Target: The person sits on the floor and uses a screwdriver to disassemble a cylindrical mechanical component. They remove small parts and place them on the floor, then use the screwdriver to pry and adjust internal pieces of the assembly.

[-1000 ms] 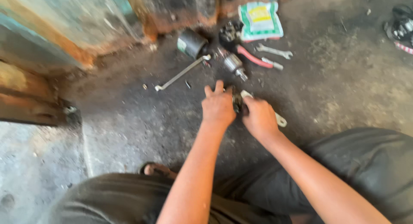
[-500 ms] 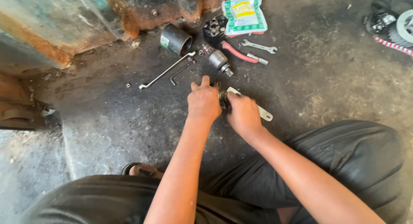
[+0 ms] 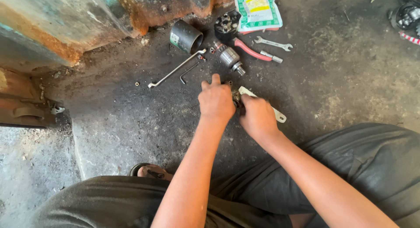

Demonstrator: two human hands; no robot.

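Where both hands meet — gritty metal part

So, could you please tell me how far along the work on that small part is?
Done: parts lie separated on the floor, a cylindrical housing and a shaft assembly. In hand: left hand and right hand grip a small metal part. The spanner and pliers lie unused.

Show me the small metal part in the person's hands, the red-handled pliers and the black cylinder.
small metal part [image 3: 236, 96], head view, the bit showing between the hands.
red-handled pliers [image 3: 251, 50], head view, middle of the red handle.
black cylinder [image 3: 184, 35], head view, its outer side wall.
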